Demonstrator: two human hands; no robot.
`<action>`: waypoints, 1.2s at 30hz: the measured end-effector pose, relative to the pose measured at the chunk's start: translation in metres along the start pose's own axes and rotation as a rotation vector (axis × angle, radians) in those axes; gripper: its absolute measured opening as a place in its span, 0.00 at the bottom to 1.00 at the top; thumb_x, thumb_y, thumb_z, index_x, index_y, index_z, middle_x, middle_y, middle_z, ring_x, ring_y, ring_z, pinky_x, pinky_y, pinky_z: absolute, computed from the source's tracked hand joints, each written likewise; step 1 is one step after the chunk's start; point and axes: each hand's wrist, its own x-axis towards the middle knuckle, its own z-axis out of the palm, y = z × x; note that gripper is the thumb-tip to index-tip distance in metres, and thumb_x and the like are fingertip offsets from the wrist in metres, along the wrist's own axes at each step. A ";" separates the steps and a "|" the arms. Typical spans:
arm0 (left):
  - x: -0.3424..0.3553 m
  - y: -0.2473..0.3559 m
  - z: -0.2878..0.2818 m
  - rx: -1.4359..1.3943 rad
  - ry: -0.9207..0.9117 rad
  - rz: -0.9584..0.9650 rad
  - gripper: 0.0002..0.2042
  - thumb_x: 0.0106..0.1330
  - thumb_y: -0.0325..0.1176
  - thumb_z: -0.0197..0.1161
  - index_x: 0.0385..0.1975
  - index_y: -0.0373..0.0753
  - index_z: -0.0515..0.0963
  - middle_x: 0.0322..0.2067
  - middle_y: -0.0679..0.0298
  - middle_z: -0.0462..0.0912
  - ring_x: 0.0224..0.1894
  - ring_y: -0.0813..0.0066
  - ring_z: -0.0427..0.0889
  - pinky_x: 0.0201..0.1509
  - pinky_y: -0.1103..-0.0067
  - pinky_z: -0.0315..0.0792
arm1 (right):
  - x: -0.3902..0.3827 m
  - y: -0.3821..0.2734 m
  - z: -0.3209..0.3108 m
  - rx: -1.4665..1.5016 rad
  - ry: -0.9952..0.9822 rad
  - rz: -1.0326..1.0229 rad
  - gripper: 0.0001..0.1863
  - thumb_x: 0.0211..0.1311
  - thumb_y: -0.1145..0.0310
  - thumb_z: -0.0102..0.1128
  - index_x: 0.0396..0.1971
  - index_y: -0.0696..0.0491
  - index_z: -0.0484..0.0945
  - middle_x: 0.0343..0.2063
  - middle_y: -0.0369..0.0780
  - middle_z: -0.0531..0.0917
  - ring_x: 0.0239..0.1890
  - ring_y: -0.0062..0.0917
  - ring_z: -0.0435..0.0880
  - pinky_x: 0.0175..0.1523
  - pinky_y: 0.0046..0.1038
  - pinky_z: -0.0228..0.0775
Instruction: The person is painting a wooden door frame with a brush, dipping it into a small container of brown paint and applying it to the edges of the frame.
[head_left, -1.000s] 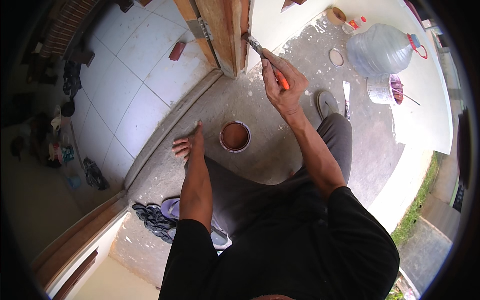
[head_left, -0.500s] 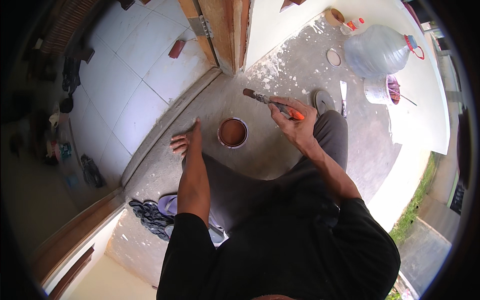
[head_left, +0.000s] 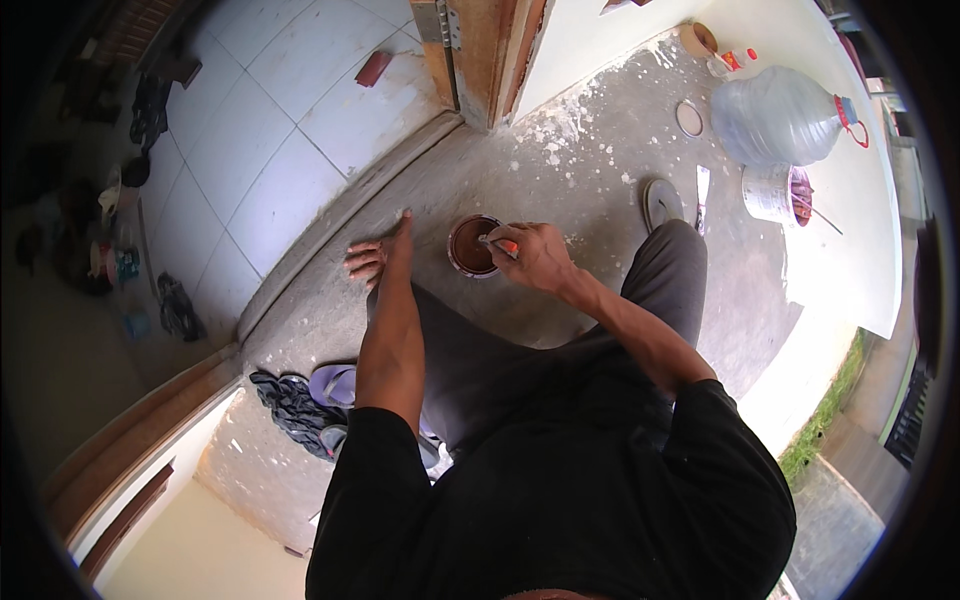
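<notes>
Pinching right hand [head_left: 540, 255]: thumb and fingers pressed together on a brush [head_left: 511, 246], gripped near its orange end, seemingly to keep the skin off the brown paint [head_left: 466, 246].
Brush: orange end uppermost, other end pointing into the can; the bristles are hidden, so their depth cannot be told.
Can [head_left: 451, 259]: open and upright on the concrete floor [head_left: 590, 185], ahead of the person and between the 2 knees, probably there for a short reach.
Left hand [head_left: 375, 258]: holding nothing, fingers loosely spread, just left of the can; its forearm appears to lie across the left knee, perhaps for balance.
Grey sandal [head_left: 656, 200]: flat beyond the right knee; whether a foot fills it cannot be told.
Scraper [head_left: 702, 195]: lying beside that sandal, blade pointing away, likely left within the right arm's range.
White tub [head_left: 765, 192] and large jug [head_left: 770, 115]: farther right, side by side, presumably out of the elbow's way.
Door frame [head_left: 478, 50]: bare wood, standing ahead, well apart from both hands.
</notes>
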 end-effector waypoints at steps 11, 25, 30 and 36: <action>-0.006 0.001 -0.006 -0.009 -0.004 0.010 0.80 0.32 0.84 0.61 0.71 0.29 0.23 0.71 0.35 0.19 0.72 0.30 0.17 0.67 0.34 0.27 | -0.006 -0.020 -0.018 -0.015 0.051 0.051 0.10 0.51 0.70 0.68 0.34 0.54 0.84 0.31 0.45 0.86 0.30 0.40 0.86 0.36 0.33 0.79; -0.003 0.004 -0.002 -0.020 -0.003 -0.007 0.79 0.33 0.83 0.63 0.70 0.30 0.22 0.71 0.37 0.16 0.72 0.33 0.14 0.68 0.35 0.29 | -0.018 -0.024 -0.033 -0.161 -0.273 -0.305 0.13 0.49 0.73 0.63 0.37 0.55 0.79 0.33 0.42 0.83 0.35 0.36 0.84 0.42 0.35 0.77; -0.002 -0.001 -0.006 -0.044 -0.027 0.003 0.79 0.34 0.82 0.64 0.70 0.30 0.21 0.70 0.38 0.14 0.72 0.33 0.13 0.68 0.35 0.28 | -0.019 -0.028 -0.035 -0.112 -0.372 -0.311 0.08 0.51 0.73 0.63 0.33 0.55 0.79 0.30 0.42 0.82 0.32 0.38 0.83 0.40 0.37 0.76; -0.007 0.004 -0.006 -0.036 -0.035 -0.004 0.79 0.34 0.83 0.63 0.70 0.30 0.21 0.70 0.37 0.15 0.72 0.33 0.14 0.68 0.35 0.28 | -0.018 -0.022 -0.042 0.006 -0.112 -0.017 0.08 0.54 0.70 0.65 0.34 0.54 0.82 0.31 0.44 0.84 0.33 0.40 0.84 0.38 0.36 0.77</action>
